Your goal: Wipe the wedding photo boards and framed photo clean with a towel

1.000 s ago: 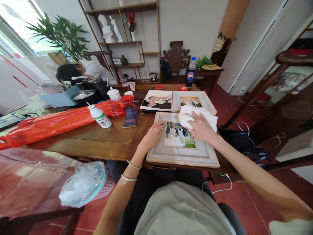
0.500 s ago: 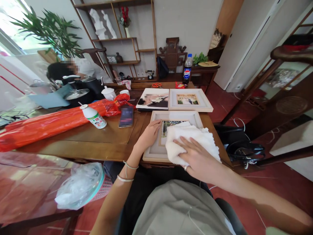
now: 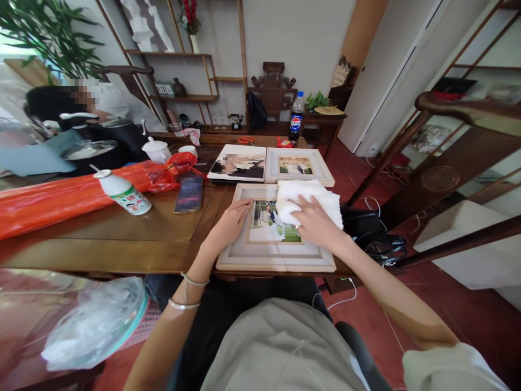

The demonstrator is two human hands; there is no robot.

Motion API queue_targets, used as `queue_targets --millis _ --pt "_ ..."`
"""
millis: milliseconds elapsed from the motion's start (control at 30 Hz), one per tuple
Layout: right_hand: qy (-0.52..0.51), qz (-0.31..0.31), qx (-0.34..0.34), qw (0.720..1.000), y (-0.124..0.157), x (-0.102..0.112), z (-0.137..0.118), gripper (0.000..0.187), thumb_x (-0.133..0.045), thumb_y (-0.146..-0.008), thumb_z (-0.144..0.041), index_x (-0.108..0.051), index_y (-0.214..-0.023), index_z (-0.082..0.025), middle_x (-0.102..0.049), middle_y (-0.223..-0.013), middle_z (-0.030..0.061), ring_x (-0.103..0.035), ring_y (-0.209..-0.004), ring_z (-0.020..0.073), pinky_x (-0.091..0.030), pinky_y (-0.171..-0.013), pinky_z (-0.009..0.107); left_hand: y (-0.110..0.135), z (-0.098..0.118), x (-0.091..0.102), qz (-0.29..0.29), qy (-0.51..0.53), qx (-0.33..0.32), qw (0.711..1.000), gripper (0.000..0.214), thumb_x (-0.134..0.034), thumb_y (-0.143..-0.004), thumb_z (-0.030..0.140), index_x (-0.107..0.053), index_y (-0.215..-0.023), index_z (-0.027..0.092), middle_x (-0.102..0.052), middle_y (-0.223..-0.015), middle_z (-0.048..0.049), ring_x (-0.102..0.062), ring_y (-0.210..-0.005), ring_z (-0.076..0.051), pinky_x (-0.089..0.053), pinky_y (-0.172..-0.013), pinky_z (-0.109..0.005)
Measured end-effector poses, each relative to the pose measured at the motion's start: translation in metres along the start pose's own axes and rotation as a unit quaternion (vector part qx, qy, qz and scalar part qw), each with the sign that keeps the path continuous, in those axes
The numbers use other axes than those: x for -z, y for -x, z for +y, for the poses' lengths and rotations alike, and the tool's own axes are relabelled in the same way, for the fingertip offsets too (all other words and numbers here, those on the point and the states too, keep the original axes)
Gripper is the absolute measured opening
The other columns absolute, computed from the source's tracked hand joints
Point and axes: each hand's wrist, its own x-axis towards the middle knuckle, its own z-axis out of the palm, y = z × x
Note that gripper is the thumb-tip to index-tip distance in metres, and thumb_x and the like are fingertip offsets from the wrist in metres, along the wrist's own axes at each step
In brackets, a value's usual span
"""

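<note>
A pale picture frame [image 3: 277, 262] lies flat at the table's front edge, in front of my body. Inside its wide mat is a photo [image 3: 265, 218] of two people outdoors. My left hand [image 3: 231, 221] rests on the frame's left side, fingers stretched out toward the photo's upper left corner, holding nothing. A white cloth [image 3: 325, 196] covers the frame's upper right part and reaches past its edge. My right hand [image 3: 314, 221] presses on the cloth from above, fingers spread over it. The cloth hides the photo's upper right corner.
Behind lie a second framed photo [image 3: 299, 176] and a photo panel [image 3: 240, 172]. To the left are a phone [image 3: 189, 194], a white bottle [image 3: 122, 193] and a red plastic-wrapped bundle [image 3: 52, 198]. A cola bottle [image 3: 296, 119] stands at the back. A bag-lined basket [image 3: 138, 320] is below left.
My right hand and the cloth have moved up toward the frame's far right corner, uncovering more of the photo and the lower right mat. My left hand stays on the frame's left side.
</note>
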Motion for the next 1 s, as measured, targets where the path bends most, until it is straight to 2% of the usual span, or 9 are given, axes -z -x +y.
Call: queue_targets --millis 167,300,400,533,633,700,800,933,1000 --pt "-0.051 -0.08 0.059 0.994 0.055 0.032 -0.045 0.038 -0.05 -0.072 -0.005 -0.07 -0.103 -0.011 -0.046 -0.145 0.0186 -0.036 -0.137 0.0382 -0.032 -0.108 0.058 0.001 0.0 0.001 -0.001 0.003 -0.001 1.0 0.039 -0.033 -0.098 0.022 -0.065 -0.117 0.012 -0.06 -0.131 -0.0138 -0.055 -0.125 -0.023 -0.043 -0.11 -0.043" --pt "-0.103 -0.073 0.052 0.991 0.072 0.03 -0.049 0.044 -0.051 -0.068 -0.004 -0.07 -0.106 -0.013 -0.04 -0.151 0.0148 -0.029 -0.142 0.0344 -0.026 -0.114 0.055 0.001 0.0 0.001 -0.002 -0.006 -0.002 1.0 0.04 -0.033 -0.098 0.022 -0.064 -0.117 0.009 -0.06 -0.131 -0.0152 -0.054 -0.126 -0.023 -0.042 -0.111 -0.043" --pt "-0.097 -0.015 0.032 0.995 0.054 0.01 -0.028 0.038 -0.054 -0.068 -0.007 -0.071 -0.102 -0.014 -0.042 -0.15 0.0129 -0.029 -0.142 0.0316 -0.021 -0.117 0.052 0.0 0.0 0.002 -0.007 -0.01 -0.001 1.0 0.039 -0.033 -0.097 0.021 -0.065 -0.117 0.01 -0.06 -0.131 -0.0143 -0.054 -0.126 -0.023 -0.042 -0.111 -0.042" --pt "-0.038 0.066 -0.028 0.997 0.01 -0.014 0.013 0.031 -0.058 -0.077 -0.016 -0.07 -0.104 -0.01 -0.051 -0.141 0.0195 -0.032 -0.141 0.0322 -0.022 -0.116 0.05 0.0 0.001 0.003 -0.008 -0.008 -0.001 1.0 0.038 -0.034 -0.096 0.021 -0.065 -0.115 0.009 -0.06 -0.131 -0.0149 -0.055 -0.125 -0.023 -0.042 -0.11 -0.041" --pt "-0.011 0.074 -0.047 0.996 -0.017 -0.02 0.034 0.033 -0.055 -0.082 -0.019 -0.068 -0.111 -0.007 -0.056 -0.134 0.0225 -0.033 -0.14 0.0321 -0.025 -0.114 0.05 0.0 0.002 0.003 -0.006 -0.008 0.002 1.0 0.038 -0.034 -0.096 0.02 -0.066 -0.116 0.01 -0.061 -0.131 -0.0147 -0.056 -0.124 -0.023 -0.044 -0.109 -0.043" --pt "0.002 0.063 -0.032 0.997 -0.024 -0.018 0.037 0.033 -0.053 -0.082 -0.016 -0.068 -0.111 -0.008 -0.057 -0.135 0.0211 -0.034 -0.14 0.0327 -0.025 -0.114 0.051 0.0 0.003 0.003 -0.004 -0.007 0.005 1.0 0.038 -0.034 -0.096 0.019 -0.065 -0.116 0.01 -0.061 -0.131 -0.015 -0.056 -0.124 -0.023 -0.044 -0.108 -0.043" --pt "0.004 0.03 0.0 1.0 -0.012 -0.007 0.019 0.036 -0.05 -0.078 -0.009 -0.069 -0.108 -0.01 -0.051 -0.142 0.0174 -0.036 -0.138 0.0352 -0.026 -0.112 0.055 0.0 0.004 0.003 -0.001 -0.01 0.012 1.0 0.038 -0.034 -0.096 0.019 -0.065 -0.117 0.01 -0.061 -0.131 -0.0147 -0.056 -0.124 -0.023 -0.043 -0.109 -0.043" --pt "-0.034 -0.051 0.045 0.997 0.038 0.015 -0.03 0.037 -0.052 -0.072 -0.006 -0.071 -0.103 -0.012 -0.044 -0.147 0.0178 -0.035 -0.138 0.038 -0.027 -0.111 0.059 0.0 0.003 0.002 0.002 -0.008 0.011 1.0 0.037 -0.035 -0.097 0.019 -0.065 -0.118 0.011 -0.061 -0.131 -0.014 -0.055 -0.125 -0.023 -0.043 -0.109 -0.043" --pt "-0.056 -0.068 0.055 0.995 0.062 0.023 -0.05 0.038 -0.053 -0.07 -0.006 -0.071 -0.103 -0.012 -0.043 -0.148 0.0185 -0.032 -0.14 0.0392 -0.028 -0.111 0.06 0.0 0.003 0.002 0.004 -0.003 0.008 1.0 0.037 -0.035 -0.097 0.019 -0.065 -0.118 0.011 -0.06 -0.131 -0.0144 -0.055 -0.125 -0.023 -0.042 -0.11 -0.043"
